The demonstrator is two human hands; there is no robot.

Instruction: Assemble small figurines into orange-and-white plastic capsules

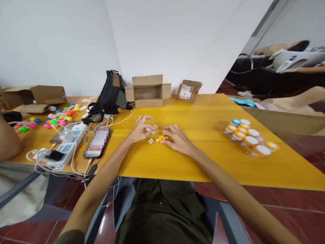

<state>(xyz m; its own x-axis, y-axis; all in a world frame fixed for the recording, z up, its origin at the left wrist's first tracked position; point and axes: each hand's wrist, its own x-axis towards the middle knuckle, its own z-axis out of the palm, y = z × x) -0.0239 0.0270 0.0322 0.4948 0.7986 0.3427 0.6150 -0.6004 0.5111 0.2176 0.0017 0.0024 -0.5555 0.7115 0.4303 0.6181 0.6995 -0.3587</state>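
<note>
Both my hands rest on the yellow table (203, 159) close together. My left hand (139, 131) has its fingers curled and pinched round a small white die (148, 129). A second white die (150, 140) lies on the table just below it. My right hand (177, 138) lies with fingers bent, its fingertips touching a small orange lid (161, 138). A small clear cup (155, 127) sits between the two hands.
A cluster of small clear jars with orange, white and teal lids (250, 137) stands at the right. A phone (97, 143), a power strip (67, 145) with cables, coloured balls (57, 118), a black backpack (109, 95) and open cardboard boxes (148, 90) lie left and behind. Another person's arm (7, 140) shows at far left.
</note>
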